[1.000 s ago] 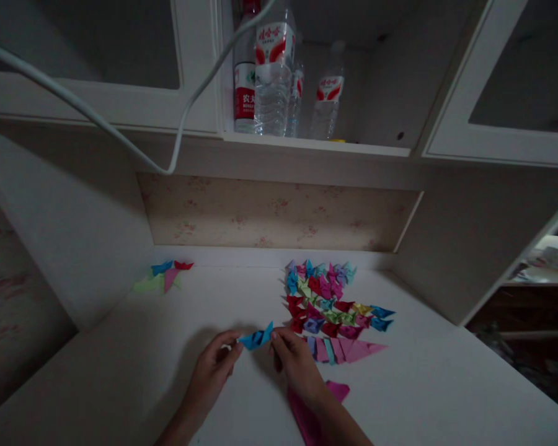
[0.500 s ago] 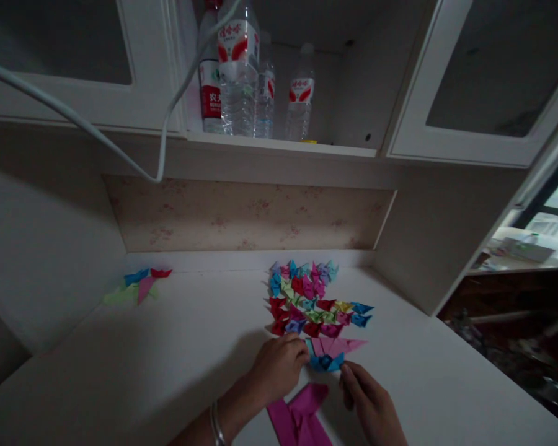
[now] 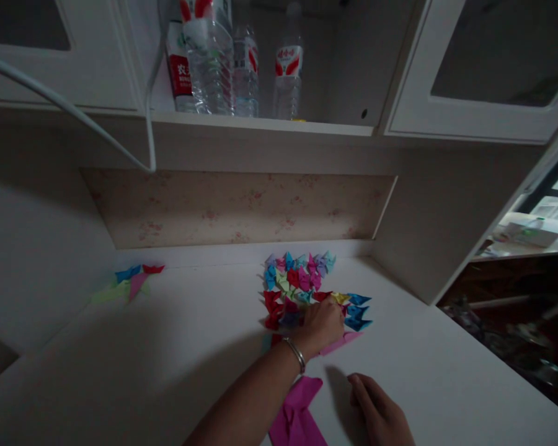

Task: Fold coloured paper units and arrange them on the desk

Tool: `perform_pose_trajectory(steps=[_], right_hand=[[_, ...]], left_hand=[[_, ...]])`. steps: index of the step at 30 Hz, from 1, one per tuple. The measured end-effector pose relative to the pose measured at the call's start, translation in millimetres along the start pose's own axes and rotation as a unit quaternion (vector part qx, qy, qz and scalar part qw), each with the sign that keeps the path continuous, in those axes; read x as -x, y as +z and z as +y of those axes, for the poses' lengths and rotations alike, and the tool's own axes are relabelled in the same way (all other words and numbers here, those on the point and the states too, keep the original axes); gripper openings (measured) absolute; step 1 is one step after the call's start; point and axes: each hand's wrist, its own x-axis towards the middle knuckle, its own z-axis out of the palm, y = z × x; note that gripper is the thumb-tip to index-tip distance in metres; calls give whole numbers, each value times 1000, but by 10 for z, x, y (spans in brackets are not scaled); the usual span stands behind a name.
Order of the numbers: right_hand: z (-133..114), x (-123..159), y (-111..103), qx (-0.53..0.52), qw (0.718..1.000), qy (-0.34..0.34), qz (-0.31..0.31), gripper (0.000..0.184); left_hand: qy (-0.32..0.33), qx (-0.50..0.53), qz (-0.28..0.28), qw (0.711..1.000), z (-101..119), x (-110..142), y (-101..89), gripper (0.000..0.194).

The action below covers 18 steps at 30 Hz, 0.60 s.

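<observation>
My left hand (image 3: 324, 321) reaches across rows of small folded-paper figures (image 3: 302, 279), its fingers bent down closed among them. The fingertips are hidden, beside blue folded-paper figures (image 3: 357, 311) at the right end. Under the left forearm lies a larger magenta folded paper (image 3: 300, 409), partly covered. A pink folded paper (image 3: 344, 342) shows just below the left hand. My right hand (image 3: 376, 406) rests low on the right above the white tabletop (image 3: 190, 359), fingers curled together, with nothing visible in them.
More folded papers (image 3: 134, 284) in blue, red, pink and green lie at the far left. Overhead, clear plastic bottles (image 3: 287, 74) stand in an open cabinet. A white cable (image 3: 84, 121) hangs in front. A side panel (image 3: 441, 204) bounds the right.
My left hand has moved forward and right over the rows. The blue folded-paper figure has left my right hand; another blue one now shows at the right end. The view has shifted slightly.
</observation>
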Motion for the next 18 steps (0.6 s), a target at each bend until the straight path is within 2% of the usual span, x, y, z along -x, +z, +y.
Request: perform_pose_trajectory(steps=[7,18], right_hand=[[-66,9,-13,14,1000,-22,-6,44],[-116,0,-9,17,1000,-15,-16,44]], left_hand=[[-40,-7,-14,999,-50,-116,106,30],[-50,-30,-30,998,-113,-115,191,31]])
